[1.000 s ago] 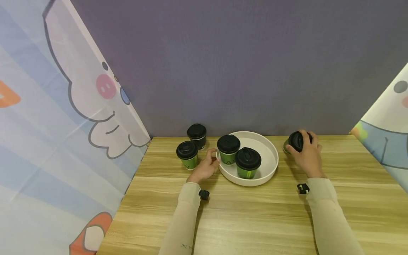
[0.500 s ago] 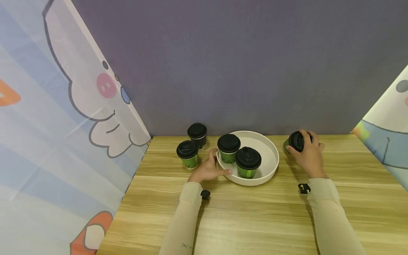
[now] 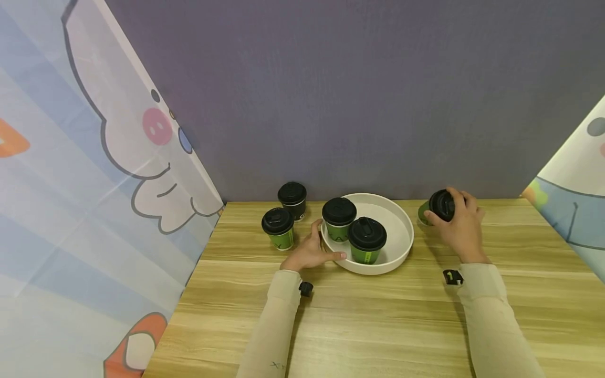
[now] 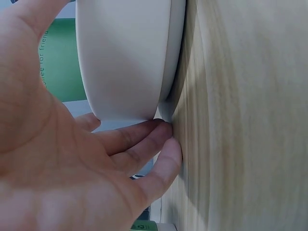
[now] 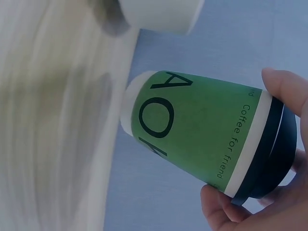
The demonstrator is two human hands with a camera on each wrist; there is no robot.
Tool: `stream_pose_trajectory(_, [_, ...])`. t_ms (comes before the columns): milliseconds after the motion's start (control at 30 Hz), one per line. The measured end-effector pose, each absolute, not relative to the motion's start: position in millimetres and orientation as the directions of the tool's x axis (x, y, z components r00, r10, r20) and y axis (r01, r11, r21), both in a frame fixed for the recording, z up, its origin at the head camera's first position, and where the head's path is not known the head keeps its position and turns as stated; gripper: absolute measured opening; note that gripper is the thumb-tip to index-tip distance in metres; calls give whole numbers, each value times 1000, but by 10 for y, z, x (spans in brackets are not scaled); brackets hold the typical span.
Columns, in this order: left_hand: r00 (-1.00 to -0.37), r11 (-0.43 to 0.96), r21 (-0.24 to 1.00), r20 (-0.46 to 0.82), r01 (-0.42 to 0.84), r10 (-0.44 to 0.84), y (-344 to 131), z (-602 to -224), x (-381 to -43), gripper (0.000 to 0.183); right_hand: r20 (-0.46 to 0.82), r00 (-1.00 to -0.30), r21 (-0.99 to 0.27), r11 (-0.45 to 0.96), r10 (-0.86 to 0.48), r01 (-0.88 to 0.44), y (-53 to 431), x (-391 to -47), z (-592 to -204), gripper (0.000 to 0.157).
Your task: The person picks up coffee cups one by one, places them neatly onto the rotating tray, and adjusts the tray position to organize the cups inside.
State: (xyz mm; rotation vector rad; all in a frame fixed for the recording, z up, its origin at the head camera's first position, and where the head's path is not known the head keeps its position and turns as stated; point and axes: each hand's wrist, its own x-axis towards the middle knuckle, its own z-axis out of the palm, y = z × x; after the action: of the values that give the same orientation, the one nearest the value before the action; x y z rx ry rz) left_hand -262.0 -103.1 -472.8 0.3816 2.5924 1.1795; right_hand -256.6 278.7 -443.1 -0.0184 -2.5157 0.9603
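My right hand [image 3: 459,229] grips a paper coffee cup [image 5: 197,127] by its black lid, thumb on one side and fingers on the other. This cup has a green sleeve with dark letters and leans, its base toward the left; whether the base touches the table is unclear. My left hand [image 3: 309,254] rests against the left edge of a round white tray [image 3: 399,231], thumb over the front rim and loosely extended fingers touching the outer wall [image 4: 125,57]. Two lidded green cups, a rear one [image 3: 338,219] and a front one [image 3: 367,240], stand upright in the tray.
Left of the tray stand a green lidded cup [image 3: 278,229] and, behind it, a black lidded cup [image 3: 292,201]. A grey partition [image 3: 359,100] rises along the back of the wooden table [image 3: 378,325]. A cartoon-printed curtain [image 3: 113,210] hangs at the left.
My left thumb has spread forward over the tray's front rim. My right hand has risen slightly and the cup it grips has tilted more. The tray and other cups stay put.
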Motion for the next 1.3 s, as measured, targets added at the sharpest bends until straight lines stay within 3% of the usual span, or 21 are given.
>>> stream_pose_trajectory(633, [-928, 639, 760, -146, 117, 344, -1084, -4767, -2674, 123, 526, -839, -620, 738, 139, -267, 2596, -2410, -4076, 83])
stream_pose_trajectory(967, [-925, 608, 784, -128, 127, 359, -1122, -4768, -2682, 115, 413, -910, -601, 759, 24, -252, 2455, -2337, -3963, 87])
stream_pose_trajectory(1300, [-923, 606, 784, -125, 133, 364, -1141, -4788, -2702, 112, 395, -911, -557, 758, -118, -340, 2314, -2341, -3992, 84])
